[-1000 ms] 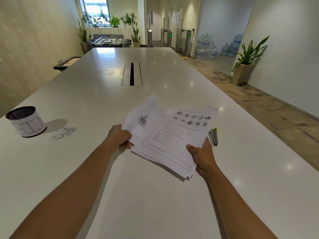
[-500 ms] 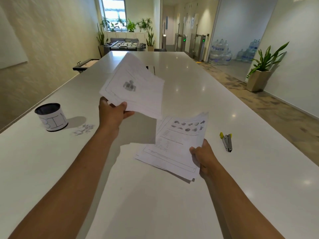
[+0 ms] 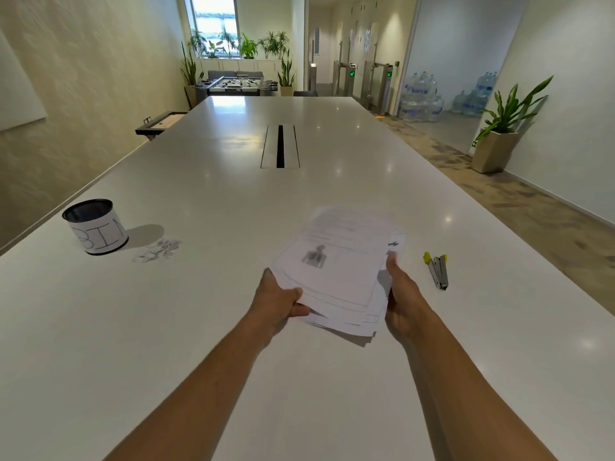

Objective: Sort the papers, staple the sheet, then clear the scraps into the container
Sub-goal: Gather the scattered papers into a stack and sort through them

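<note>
A stack of printed papers is held just above the white table in front of me. My left hand grips its near left corner and my right hand grips its right edge. The top sheet shows a grey figure. A small grey stapler with yellow ends lies on the table right of my right hand. Far left stands a black can wrapped in paper lettered "BIN". Small paper scraps lie in a loose pile just right of the can.
A cable slot runs along the table's middle, farther away. The table's right edge drops to a carpeted floor with a potted plant. A wall runs along the left side.
My left hand brought the lifted sheets down from the upper left onto the stack held by my right hand. Both hands now hold one pile.
</note>
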Demonstrator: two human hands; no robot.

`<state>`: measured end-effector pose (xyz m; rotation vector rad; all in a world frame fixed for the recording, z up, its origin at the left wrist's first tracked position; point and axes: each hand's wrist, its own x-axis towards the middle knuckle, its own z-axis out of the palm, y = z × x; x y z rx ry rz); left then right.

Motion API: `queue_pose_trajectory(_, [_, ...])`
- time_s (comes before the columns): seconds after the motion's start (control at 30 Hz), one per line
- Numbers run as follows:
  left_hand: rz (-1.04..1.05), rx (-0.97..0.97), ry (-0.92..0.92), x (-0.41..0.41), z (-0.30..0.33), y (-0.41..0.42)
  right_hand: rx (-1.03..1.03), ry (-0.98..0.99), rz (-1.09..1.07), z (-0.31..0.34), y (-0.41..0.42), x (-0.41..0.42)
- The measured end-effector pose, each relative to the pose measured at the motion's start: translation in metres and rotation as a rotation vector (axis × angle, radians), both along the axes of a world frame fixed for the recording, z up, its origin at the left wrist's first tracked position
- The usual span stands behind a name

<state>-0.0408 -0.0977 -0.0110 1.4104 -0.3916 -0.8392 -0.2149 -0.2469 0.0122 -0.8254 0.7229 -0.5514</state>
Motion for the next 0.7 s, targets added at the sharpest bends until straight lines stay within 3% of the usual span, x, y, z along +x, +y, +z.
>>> queue_pose_trajectory(0.2, [-0.138, 0.052, -0.031, -0.007, 0.003, 0.005, -0.21, 0.292, -0.073, -0.006, -0.005, 0.011])
queue_pose_trajectory(0.37, [-0.248, 0.037, 0.015, -0.015, 0.029, 0.023, -0.368, 0.354, -0.065, -0.003, 0.001, 0.011])
queue_pose_trajectory(0.43, [-0.127, 0.162, -0.05, -0.004, 0.037, 0.028, -0.427, 0.334, -0.06, -0.003, 0.004, 0.009])
queue_pose_trajectory(0.53, [0.185, 0.42, -0.393, 0.03, 0.047, 0.032, -0.517, 0.258, -0.022, 0.007, 0.006, 0.007])
queue_pose_trajectory(0.6, [0.193, 0.347, -0.42, 0.05, 0.055, 0.035, -0.598, 0.159, 0.039, 0.017, 0.006, 0.008])
queue_pose_trajectory(0.7, [0.067, 0.127, -0.299, 0.063, 0.071, 0.039, -0.685, 0.025, 0.158, 0.034, 0.009, 0.013])
